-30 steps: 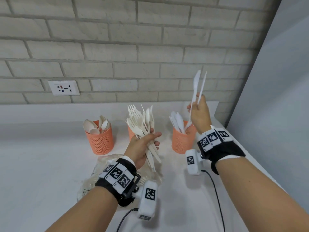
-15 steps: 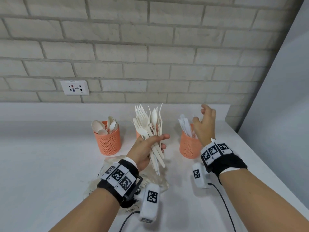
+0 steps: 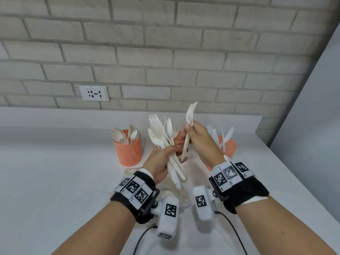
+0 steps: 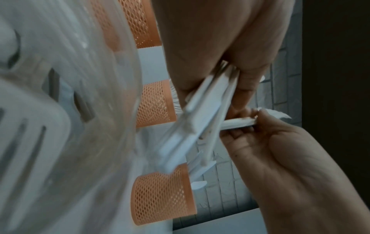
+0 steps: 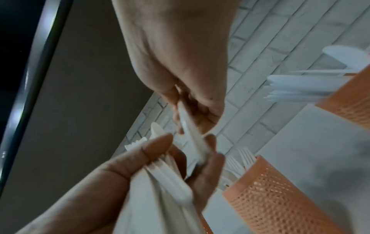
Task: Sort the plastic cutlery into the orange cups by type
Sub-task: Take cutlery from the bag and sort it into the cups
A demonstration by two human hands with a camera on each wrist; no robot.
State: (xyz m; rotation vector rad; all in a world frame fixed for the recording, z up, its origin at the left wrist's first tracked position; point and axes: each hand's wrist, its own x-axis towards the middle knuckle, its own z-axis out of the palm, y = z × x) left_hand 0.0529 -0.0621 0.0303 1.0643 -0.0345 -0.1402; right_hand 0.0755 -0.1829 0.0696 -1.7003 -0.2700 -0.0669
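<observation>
My left hand [image 3: 163, 155] grips a fanned bundle of white forks and spoons [image 3: 161, 133] upright over the counter. My right hand [image 3: 198, 138] pinches a single white utensil [image 3: 190, 115] beside the bundle; its lower end still touches my left fingers. The utensil is seen edge-on and its type is unclear. Three orange mesh cups stand behind: the left cup [image 3: 127, 153] holds spoons, the right cup [image 3: 230, 147] holds knives, and the middle cup [image 3: 177, 139] is mostly hidden. In the right wrist view the middle cup [image 5: 270, 197] holds forks. The left wrist view shows the pinched utensil [image 4: 238, 122] crossing the bundle [image 4: 200, 118].
A crumpled clear plastic bag [image 3: 128, 173] lies on the white counter [image 3: 55, 172] under my wrists. A brick wall with a socket [image 3: 93, 93] closes the back, and a grey panel [image 3: 312, 126] bounds the right side. Cables trail from both wrist cameras.
A second ago my right hand held two knives above the right cup. It let them go there, then moved left to the bundle and now pinches one utensil.
</observation>
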